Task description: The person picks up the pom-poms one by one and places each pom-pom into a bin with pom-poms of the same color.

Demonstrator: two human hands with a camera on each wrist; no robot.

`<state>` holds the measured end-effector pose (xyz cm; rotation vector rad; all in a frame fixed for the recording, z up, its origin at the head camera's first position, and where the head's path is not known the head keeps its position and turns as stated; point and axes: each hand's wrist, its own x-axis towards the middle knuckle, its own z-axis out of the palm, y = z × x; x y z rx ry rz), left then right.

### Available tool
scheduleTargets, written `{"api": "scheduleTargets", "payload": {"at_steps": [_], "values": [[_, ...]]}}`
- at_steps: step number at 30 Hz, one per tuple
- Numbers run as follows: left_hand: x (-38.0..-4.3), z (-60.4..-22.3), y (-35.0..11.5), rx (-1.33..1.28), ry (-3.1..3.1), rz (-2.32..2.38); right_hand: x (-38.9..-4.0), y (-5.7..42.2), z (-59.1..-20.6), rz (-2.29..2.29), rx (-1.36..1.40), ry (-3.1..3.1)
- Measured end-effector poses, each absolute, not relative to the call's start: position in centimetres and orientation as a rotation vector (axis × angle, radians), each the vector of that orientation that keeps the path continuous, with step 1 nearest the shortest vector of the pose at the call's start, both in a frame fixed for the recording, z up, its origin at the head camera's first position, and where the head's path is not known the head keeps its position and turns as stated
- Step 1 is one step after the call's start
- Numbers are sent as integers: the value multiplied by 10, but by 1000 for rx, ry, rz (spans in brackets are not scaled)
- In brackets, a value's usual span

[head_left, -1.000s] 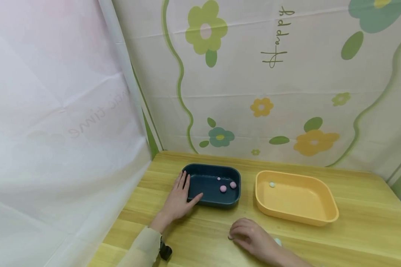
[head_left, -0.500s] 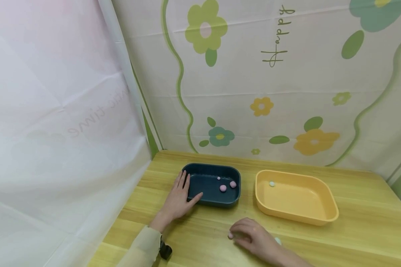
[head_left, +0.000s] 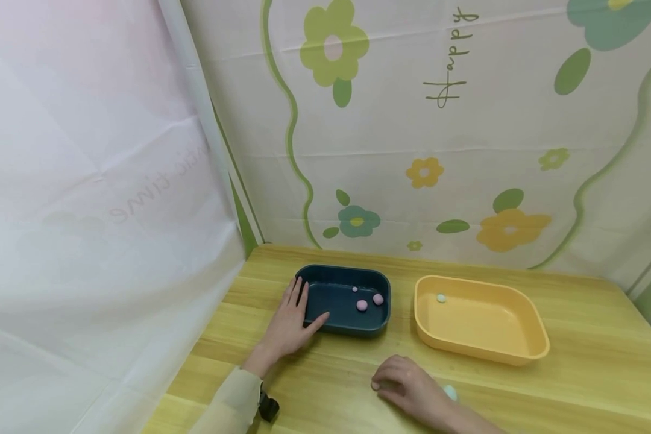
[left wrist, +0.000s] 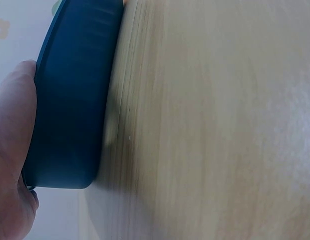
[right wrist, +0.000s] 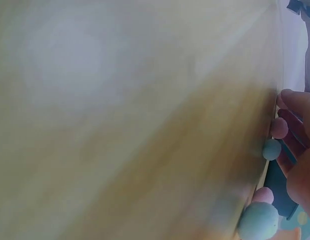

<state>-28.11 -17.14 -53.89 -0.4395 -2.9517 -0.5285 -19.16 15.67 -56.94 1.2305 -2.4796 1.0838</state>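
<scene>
My left hand point(head_left: 286, 325) rests on the left end of a dark blue tray point(head_left: 325, 328), fingers spread along its side and thumb over the front rim. In the left wrist view the thumb point(left wrist: 17, 110) lies against the tray's outer wall. On the tabletop, my right hand point(head_left: 409, 389) pinches a small pink ball point(head_left: 375, 385) between thumb and fingertips. Under that hand the right wrist view shows another pink ball point(right wrist: 279, 128), a mint ball point(right wrist: 272, 149), a third pink ball point(right wrist: 263, 195) and a larger mint ball point(right wrist: 259, 221); the palm hides most of these from the head camera.
Several pink balls point(head_left: 361, 305) lie in the blue tray's right half. A yellow tray point(head_left: 483, 355) stands to its right, holding one pale mint ball point(head_left: 441, 298). Next to the right wrist sits a mint ball point(head_left: 450, 393). A flowered curtain point(head_left: 390, 132) hangs behind the wooden table point(head_left: 325, 386).
The right fingertips shift slightly around the pink ball, which showed more half a second ago. More of the mint ball beside the right wrist shows now. The left hand stays on the tray.
</scene>
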Motion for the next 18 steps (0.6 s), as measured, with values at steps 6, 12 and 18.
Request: {"api": "scheduleTargets", "payload": {"at_steps": [6, 12, 18], "values": [[-281, -538, -171, -441, -2964, -518, -192, 153, -571, 1046, 1207, -2451], [-281, -539, -172, -439, -2963, -529, -192, 153, -572, 1034, 1183, -2430], [-282, -540, -172, -444, -2963, -520, -191, 156, -568, 1037, 1174, -2364]]}}
